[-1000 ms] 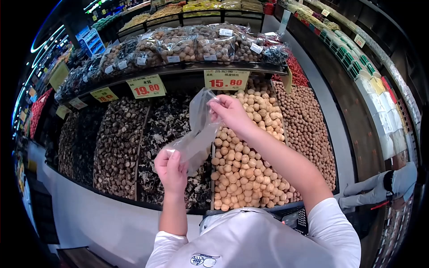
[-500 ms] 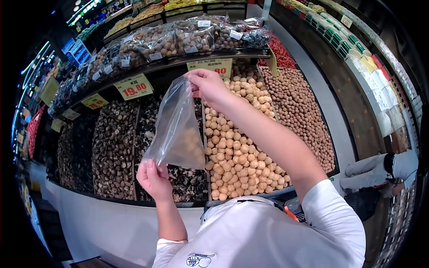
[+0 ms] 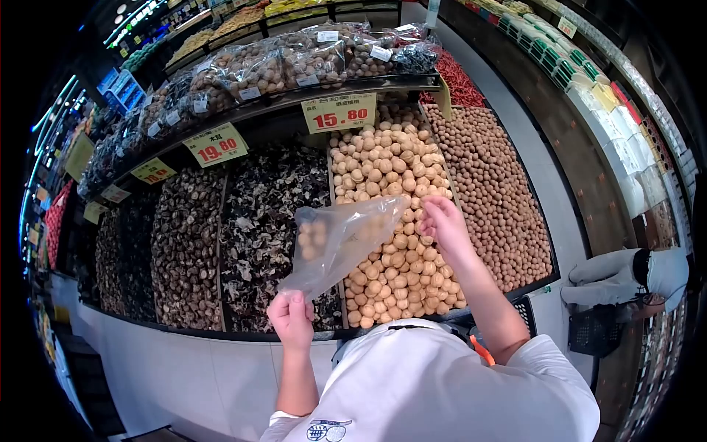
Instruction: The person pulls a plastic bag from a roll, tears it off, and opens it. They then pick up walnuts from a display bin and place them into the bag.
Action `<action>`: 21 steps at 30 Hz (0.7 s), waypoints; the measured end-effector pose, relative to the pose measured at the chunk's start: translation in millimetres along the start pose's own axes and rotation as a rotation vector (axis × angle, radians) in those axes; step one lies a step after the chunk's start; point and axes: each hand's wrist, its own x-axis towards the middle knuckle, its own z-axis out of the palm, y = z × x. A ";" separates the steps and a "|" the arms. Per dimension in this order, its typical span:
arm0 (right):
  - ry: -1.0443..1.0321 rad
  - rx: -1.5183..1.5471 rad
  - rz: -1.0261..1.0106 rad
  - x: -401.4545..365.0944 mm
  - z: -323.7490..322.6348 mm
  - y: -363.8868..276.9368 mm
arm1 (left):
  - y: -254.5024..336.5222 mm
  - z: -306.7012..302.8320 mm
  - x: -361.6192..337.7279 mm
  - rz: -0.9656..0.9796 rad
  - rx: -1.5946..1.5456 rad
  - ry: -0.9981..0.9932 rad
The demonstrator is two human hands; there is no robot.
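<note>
The bag (image 3: 340, 249) blurs nuts (image 3: 394, 163) behind; my left fingers (image 3: 297, 298) pinch its lower end, right fingers (image 3: 434, 211) curl near its top, grip unclear.

Walnuts (image 3: 401, 169): tan | price card (image 3: 339, 113): yellow, red digits | shirt (image 3: 442, 379): white | chilies (image 3: 458, 79): red

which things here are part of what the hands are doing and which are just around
In use:
clear plastic bag, pinched in the left hand
right hand, near the bag's far corner
probably the pale round nuts beneath

Just around:
black frilly goods
smaller brown balls
packaged goods on the shelf
price signs
black basket
</note>
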 end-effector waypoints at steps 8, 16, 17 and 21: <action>0.127 -0.827 -0.294 -44.9 -107.2 85.4 | -8.3 12.8 -6.7 0.013 0.084 -0.096; 0.028 -1.168 -0.417 -42.9 -79.9 73.6 | 4.4 29.5 -17.9 0.027 0.335 -0.224; 0.025 -1.163 -0.421 -40.8 -76.0 73.7 | 7.0 30.5 -20.8 0.027 0.413 -0.262; 0.048 -1.269 -0.285 -33.3 -67.3 75.3 | 4.6 31.3 -34.1 -0.019 0.412 -0.223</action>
